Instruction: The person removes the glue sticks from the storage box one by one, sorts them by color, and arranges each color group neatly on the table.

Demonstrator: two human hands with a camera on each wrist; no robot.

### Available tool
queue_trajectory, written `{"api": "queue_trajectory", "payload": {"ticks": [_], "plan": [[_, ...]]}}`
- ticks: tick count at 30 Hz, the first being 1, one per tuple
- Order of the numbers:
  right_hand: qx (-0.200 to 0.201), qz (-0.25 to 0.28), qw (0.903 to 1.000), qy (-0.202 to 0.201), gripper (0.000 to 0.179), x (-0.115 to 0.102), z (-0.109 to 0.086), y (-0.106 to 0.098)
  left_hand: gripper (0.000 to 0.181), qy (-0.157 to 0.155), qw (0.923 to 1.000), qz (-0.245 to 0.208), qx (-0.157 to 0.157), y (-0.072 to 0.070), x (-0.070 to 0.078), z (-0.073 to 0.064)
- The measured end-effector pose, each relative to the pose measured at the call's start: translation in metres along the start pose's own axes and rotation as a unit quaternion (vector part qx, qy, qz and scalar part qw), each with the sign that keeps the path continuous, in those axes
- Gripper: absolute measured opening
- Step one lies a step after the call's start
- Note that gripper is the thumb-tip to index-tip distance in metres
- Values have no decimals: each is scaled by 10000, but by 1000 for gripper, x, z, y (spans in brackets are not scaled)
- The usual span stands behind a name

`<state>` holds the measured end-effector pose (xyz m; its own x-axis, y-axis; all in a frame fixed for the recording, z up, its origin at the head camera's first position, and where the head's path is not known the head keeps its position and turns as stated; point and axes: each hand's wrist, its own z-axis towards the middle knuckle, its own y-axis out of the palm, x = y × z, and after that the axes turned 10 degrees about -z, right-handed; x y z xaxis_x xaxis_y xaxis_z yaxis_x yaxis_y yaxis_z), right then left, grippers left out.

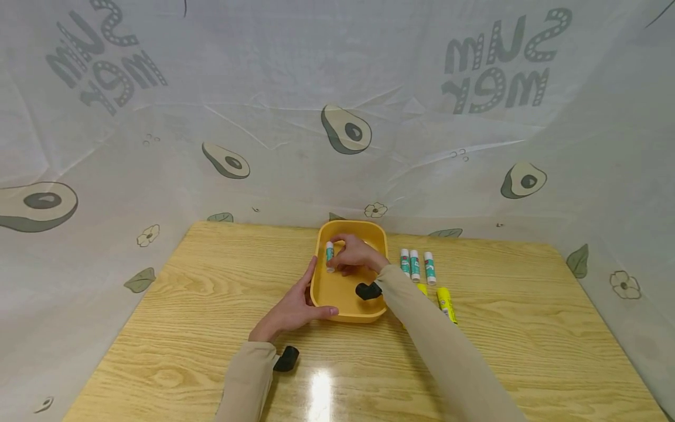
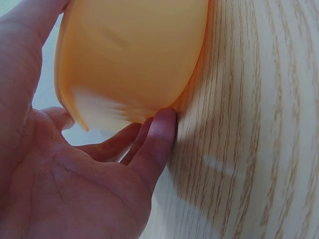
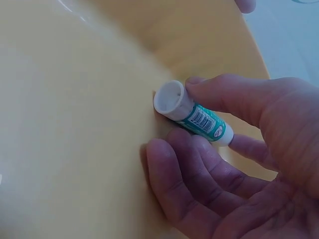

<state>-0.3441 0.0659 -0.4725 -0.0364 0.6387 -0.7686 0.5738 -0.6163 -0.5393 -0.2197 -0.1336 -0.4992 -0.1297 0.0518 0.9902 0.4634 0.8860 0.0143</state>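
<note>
An orange-yellow plastic tray [image 1: 349,318] stands on the table, its long side running away from me. My left hand [image 1: 290,309] grips its near left corner, the thumb at the near rim and the fingers along the outer left wall; the left wrist view shows fingertips touching the tray wall [image 2: 144,45]. Inside the tray, my right hand [image 1: 357,255] holds a white-and-teal glue stick [image 1: 329,252] by the left wall. In the right wrist view, the glue stick [image 3: 202,122] lies between thumb and fingers, close against the tray floor, with its hollow end facing the camera.
Three white-and-teal glue sticks [image 1: 415,266] lie side by side right of the tray. Nearer me lies a yellow tube [image 1: 445,302], with more yellow [image 1: 422,288] partly hidden by the right sleeve [image 1: 437,340]. A printed white cloth [image 1: 285,117] hangs behind the wooden table [image 1: 211,305].
</note>
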Motion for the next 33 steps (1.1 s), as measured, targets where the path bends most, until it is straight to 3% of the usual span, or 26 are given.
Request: {"api": "queue_trajectory", "payload": {"ticks": [11,15,21,26,33], "plan": [[103,-221,9994,227,71,-2,0,1,120,38,9999,-102,-34,1,0,1],[118,-187,9997,123,71,-1,1,1,120,53,9999,-145,-64,1,0,1],[117,19,9999,-57,68,0,-1,0,121,3,9998,-195,-52,1,0,0],[320,281,9989,-217,60,0,-5,-3,120,-20,9998,-173,-40,1,-1,0],[540,586,9965,-236,63,-6,-16,-7,120,-21,9999,-115,8,2,0,0]]}}
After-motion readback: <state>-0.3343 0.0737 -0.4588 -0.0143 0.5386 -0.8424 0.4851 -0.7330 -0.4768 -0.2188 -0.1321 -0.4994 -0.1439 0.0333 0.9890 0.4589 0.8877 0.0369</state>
